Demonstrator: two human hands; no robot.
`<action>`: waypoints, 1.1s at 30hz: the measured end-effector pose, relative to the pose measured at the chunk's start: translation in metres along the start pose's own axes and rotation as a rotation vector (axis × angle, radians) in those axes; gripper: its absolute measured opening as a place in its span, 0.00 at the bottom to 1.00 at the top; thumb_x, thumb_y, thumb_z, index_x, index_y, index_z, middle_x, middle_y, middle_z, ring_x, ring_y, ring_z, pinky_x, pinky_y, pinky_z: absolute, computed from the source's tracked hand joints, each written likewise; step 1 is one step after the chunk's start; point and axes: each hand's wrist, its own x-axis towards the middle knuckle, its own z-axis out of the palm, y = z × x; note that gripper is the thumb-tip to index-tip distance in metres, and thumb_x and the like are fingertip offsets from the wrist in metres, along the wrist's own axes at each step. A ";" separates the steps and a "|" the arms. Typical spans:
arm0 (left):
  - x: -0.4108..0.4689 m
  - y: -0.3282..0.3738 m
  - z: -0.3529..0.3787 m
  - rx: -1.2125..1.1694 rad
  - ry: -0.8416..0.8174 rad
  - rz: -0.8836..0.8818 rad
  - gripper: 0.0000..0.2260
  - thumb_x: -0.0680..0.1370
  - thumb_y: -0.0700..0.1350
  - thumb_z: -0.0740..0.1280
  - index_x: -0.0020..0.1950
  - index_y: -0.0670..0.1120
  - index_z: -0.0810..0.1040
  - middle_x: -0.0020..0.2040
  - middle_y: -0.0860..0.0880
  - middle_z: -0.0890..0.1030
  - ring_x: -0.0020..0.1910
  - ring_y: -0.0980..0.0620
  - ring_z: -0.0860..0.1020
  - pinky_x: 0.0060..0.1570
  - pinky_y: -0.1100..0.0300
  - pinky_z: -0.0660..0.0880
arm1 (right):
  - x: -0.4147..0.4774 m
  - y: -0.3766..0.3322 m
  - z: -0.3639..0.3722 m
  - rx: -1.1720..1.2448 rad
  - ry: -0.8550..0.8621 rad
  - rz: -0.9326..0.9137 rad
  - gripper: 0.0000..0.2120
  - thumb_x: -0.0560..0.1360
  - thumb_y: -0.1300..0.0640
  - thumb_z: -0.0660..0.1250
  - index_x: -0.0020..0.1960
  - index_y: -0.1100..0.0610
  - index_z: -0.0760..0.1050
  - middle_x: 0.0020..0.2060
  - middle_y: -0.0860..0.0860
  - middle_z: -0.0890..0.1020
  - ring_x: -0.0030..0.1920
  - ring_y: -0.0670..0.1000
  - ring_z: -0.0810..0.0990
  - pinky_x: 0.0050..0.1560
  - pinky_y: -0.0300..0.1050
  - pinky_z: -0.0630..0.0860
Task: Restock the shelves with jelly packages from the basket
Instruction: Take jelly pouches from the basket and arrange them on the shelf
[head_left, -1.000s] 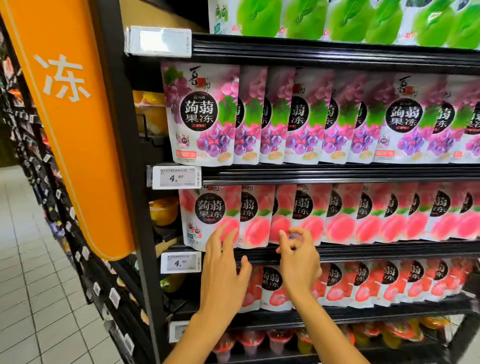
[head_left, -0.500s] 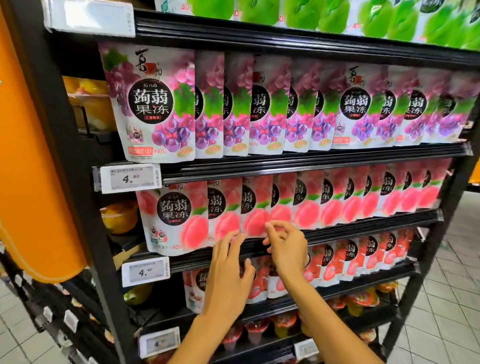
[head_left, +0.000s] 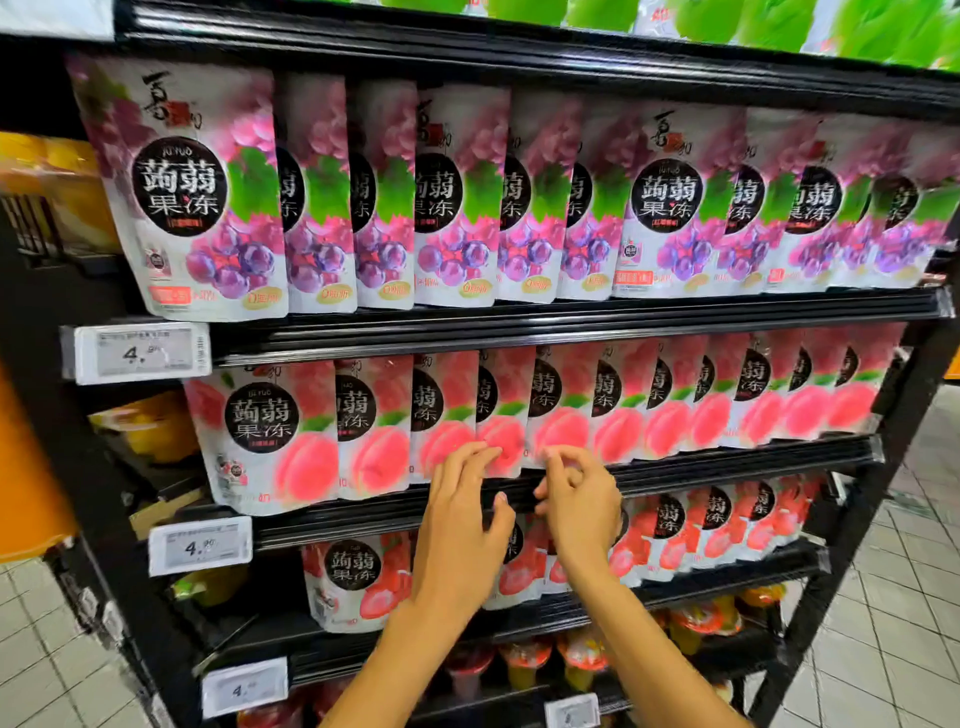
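The peach jelly packages (head_left: 618, 410) stand upright in one overlapping row on the middle shelf (head_left: 727, 465), running from left to right. Both hands are at the lower edge of this row, left of centre. I read the left hand (head_left: 462, 519) as loosely spread: its fingers are nearly straight, and its fingertips (head_left: 485, 451) touch the bottom of the fourth peach package (head_left: 501, 415). The right hand (head_left: 582, 504) sits just beside it with fingers curled at the bottom corner of the fifth peach package (head_left: 558, 415). Motion blur prevents me from telling whether it pinches that package.

Grape jelly packages (head_left: 452, 208) fill the shelf above, and green packages (head_left: 727, 21) the one above that. Red-fruit jelly packages (head_left: 358, 582) stand on the shelf below, with jelly cups (head_left: 582, 660) lower still. Price tags (head_left: 140, 353) are mounted on the rails at left. An orange panel (head_left: 26, 493) borders the far left, and tiled floor (head_left: 909, 597) shows at right.
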 end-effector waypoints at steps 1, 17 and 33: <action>0.001 0.004 0.006 -0.001 0.005 0.001 0.20 0.77 0.40 0.65 0.69 0.50 0.71 0.66 0.57 0.70 0.66 0.64 0.64 0.62 0.81 0.53 | 0.003 0.002 -0.003 0.030 -0.050 -0.018 0.07 0.79 0.47 0.63 0.44 0.44 0.77 0.26 0.46 0.82 0.24 0.45 0.80 0.37 0.49 0.78; 0.001 0.025 0.049 -0.066 0.237 -0.166 0.27 0.71 0.24 0.56 0.64 0.46 0.73 0.62 0.54 0.73 0.64 0.54 0.71 0.64 0.48 0.71 | 0.021 0.014 -0.014 -0.028 -0.466 -0.198 0.08 0.79 0.46 0.64 0.51 0.45 0.81 0.25 0.41 0.81 0.24 0.42 0.79 0.38 0.44 0.79; 0.006 0.024 0.051 0.014 0.230 -0.095 0.28 0.73 0.28 0.57 0.68 0.51 0.71 0.64 0.57 0.72 0.67 0.57 0.68 0.68 0.58 0.66 | 0.034 0.027 -0.043 0.038 0.005 -0.160 0.07 0.77 0.44 0.65 0.53 0.43 0.73 0.26 0.40 0.81 0.27 0.43 0.79 0.36 0.46 0.77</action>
